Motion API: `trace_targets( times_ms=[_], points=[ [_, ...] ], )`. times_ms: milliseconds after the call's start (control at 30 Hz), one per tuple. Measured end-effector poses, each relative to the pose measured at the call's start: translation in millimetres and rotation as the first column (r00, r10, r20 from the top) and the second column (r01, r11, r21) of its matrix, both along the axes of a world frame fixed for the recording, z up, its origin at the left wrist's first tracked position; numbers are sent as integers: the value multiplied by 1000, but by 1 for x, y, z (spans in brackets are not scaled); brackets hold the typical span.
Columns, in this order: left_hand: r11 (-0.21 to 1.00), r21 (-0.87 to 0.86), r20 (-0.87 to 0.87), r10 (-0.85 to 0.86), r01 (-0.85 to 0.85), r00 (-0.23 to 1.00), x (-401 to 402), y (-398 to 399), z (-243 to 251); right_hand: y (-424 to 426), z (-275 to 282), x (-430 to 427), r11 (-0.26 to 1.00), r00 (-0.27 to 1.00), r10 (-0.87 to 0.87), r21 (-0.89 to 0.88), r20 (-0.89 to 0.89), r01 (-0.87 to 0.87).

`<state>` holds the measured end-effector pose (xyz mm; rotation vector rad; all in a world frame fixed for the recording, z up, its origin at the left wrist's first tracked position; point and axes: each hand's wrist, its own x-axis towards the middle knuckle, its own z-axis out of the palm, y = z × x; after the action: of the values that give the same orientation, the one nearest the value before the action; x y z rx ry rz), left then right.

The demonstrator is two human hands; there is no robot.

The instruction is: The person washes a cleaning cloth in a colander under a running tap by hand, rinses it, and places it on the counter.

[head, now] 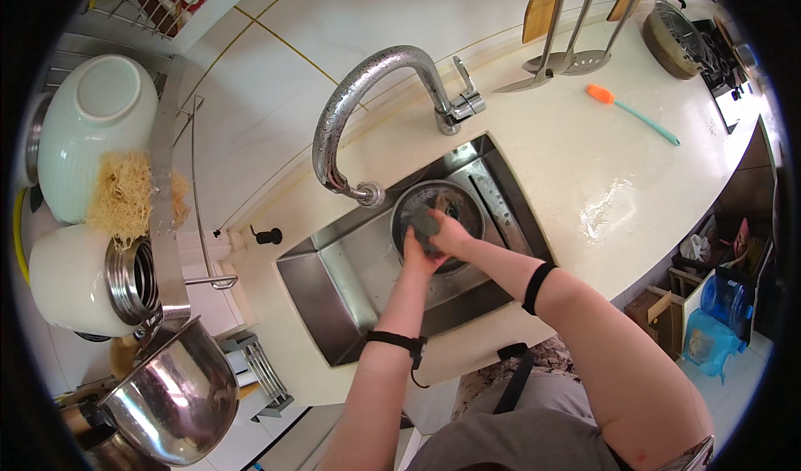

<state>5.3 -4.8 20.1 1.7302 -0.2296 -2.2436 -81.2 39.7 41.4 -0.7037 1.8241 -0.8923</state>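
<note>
Both hands are together over a round metal basin (474, 208) that stands in the stainless steel sink (357, 277). Between them is a grey-green cloth or scouring pad (425, 222), crumpled and small. My left hand (420, 256) grips it from the near left side. My right hand (448, 234) holds it from the right, fingers around its upper edge. Dark and brownish matter shows in the basin beyond my fingers, too unclear to name. The chrome faucet (375, 83) arches over the sink, its spout head just left of the basin.
At left, a wall rack (168, 221) holds pale bowls, a fibrous scrubber (122, 195) and a steel pot (178, 396). On the counter, right, lie an orange-headed brush (632, 114) and water. Hanging utensils (566, 58) and a steamer pot (673, 39) are behind.
</note>
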Motion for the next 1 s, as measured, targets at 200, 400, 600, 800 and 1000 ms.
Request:
trace_targets(
  times_ms=[200, 400, 600, 800, 1000],
  points=[
    [964, -206, -178, -209, 171, 962, 18, -19, -12, 7, 30, 26, 970, 970, 235, -39, -69, -238],
    [996, -57, -98, -72, 66, 993, 11, -5, -17, 6, 45, 25, 991, 993, 90, 108, -78, -81],
    [988, -117, -13, -98, 96, 995, 7, 0, -17, -4, 16, 5, 974, 938, 141, 215, -318, -73],
    [836, -305, 344, -349, 455, 872, 25, -6, -25, -1, -32, -10, 897, 846, 334, 415, -415, -151],
    [741, -182, 330, -573, 646, 750, 36, -4, -35, 3, -28, 23, 504, 439, 848, 706, -296, -497]
  ],
)
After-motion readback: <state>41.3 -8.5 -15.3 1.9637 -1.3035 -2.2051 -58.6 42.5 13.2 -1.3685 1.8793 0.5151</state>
